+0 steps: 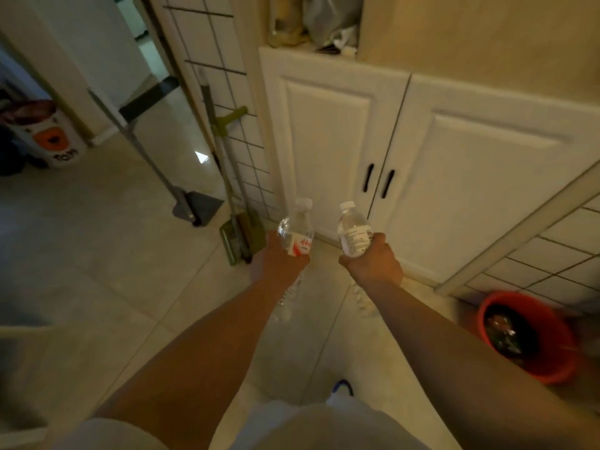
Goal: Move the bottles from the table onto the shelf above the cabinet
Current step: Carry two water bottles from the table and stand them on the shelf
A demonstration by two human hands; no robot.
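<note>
My left hand grips a clear water bottle with a red and white label, held upright with its white cap up. My right hand grips a second clear bottle with a white printed label, also upright. Both bottles are held out in front of the white two-door cabinet. Above the cabinet, at the top of the view, is the shelf, with a jar and bags standing on it.
A broom and green dustpan lean against a wire grid left of the cabinet. A red bucket sits on the floor at right. A printed bin stands far left near a doorway.
</note>
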